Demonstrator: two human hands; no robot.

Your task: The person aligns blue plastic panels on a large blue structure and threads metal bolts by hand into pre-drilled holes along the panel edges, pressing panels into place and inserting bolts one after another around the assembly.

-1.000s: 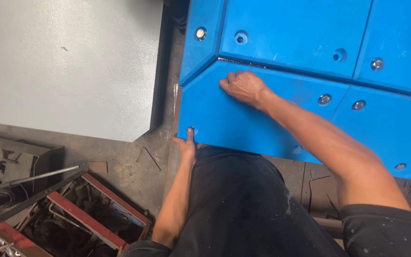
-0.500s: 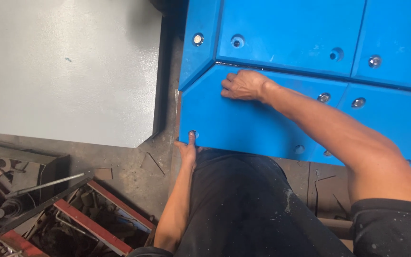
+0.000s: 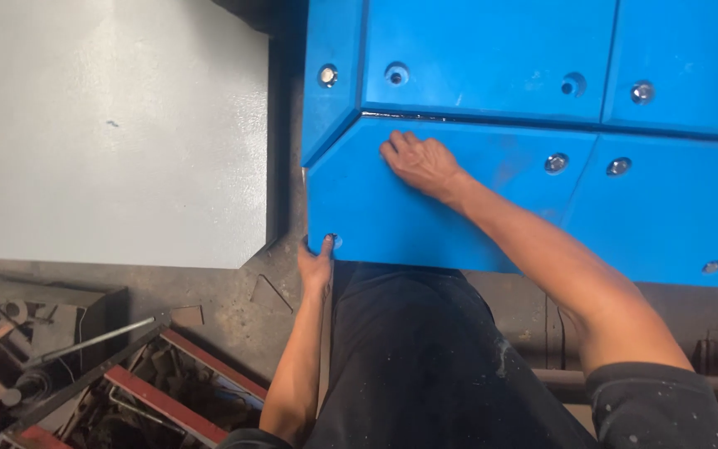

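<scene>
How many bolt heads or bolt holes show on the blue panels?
9 or 10: four across the upper panels, two right of the right hand, two at the right edge, one by the left hand. Hands may hide more.
</scene>
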